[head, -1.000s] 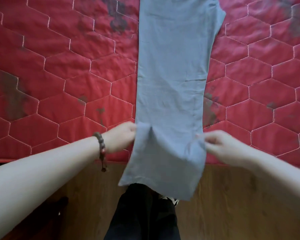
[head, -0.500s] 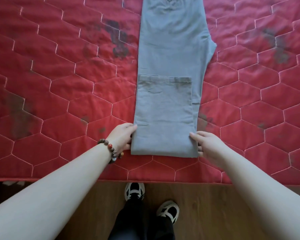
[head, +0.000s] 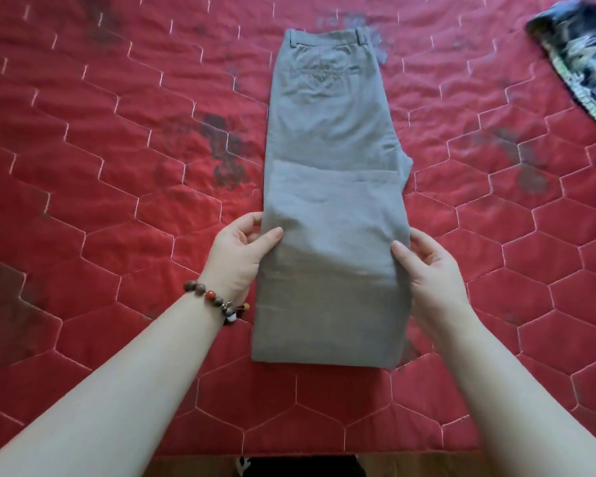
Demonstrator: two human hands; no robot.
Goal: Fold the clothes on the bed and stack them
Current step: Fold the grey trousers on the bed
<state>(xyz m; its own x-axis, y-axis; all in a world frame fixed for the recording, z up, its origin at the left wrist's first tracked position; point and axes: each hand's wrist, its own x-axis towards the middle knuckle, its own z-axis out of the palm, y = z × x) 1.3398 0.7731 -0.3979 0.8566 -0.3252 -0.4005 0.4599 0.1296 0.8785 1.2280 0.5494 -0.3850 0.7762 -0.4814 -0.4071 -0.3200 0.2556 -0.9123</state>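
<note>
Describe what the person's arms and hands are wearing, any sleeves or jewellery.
Both forearms are bare, with no sleeves in view. The left hand has a bracelet of round brown wooden beads at the wrist, with one orange-red bead and small dangling charms. The right hand wears nothing visible.

- A home bedroom: a bed (head: 117, 235) covered in a red quilt with hexagon stitching fills the view.
- Grey trousers (head: 331, 201) and a patterned garment (head: 578, 56) lie on it.
- Wooden floor (head: 186, 468) shows below the bed's edge.

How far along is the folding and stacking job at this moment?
Done: the grey trousers lie on the red bed, leg ends folded up once. In hand: left hand and right hand grip the folded part's sides. Left: finishing, stacking, and the patterned cloth.
</note>
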